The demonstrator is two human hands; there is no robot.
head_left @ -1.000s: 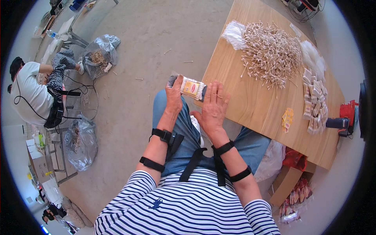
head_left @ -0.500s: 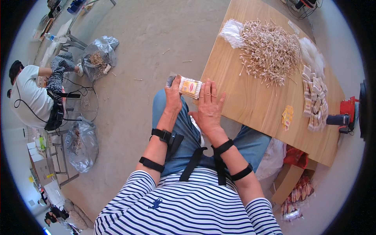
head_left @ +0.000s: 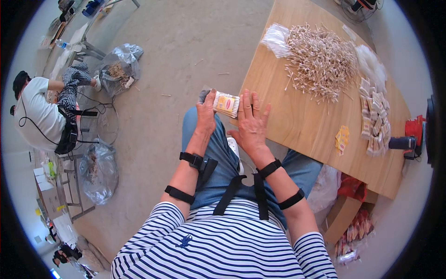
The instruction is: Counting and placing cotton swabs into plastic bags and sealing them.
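Observation:
My left hand [head_left: 205,115] is closed around the left end of a pack of cotton swabs [head_left: 226,103], held above my lap beside the table corner. A yellow and white label with a red mark shows on the pack's upper face, and the swab tips line up along its edges. My right hand [head_left: 251,128] lies flat with its fingers stretched out, the fingertips against the pack's right end. On the wooden table [head_left: 297,125], a big heap of loose cotton swabs [head_left: 320,60] spreads out, with small yellow label cards [head_left: 342,139] nearer to me.
Clear plastic bags [head_left: 277,39] lie left of the heap, more plastic sleeves [head_left: 370,67] right of it. Filled swab packs [head_left: 374,121] are stacked at the table's right edge, near a red and dark device [head_left: 412,135]. A cardboard box [head_left: 341,216] stands below. Another person [head_left: 42,111] sits at left.
My right hand has shifted slightly to the right and its fingers have spread a little. The pack stays in my left hand, nearly unmoved.

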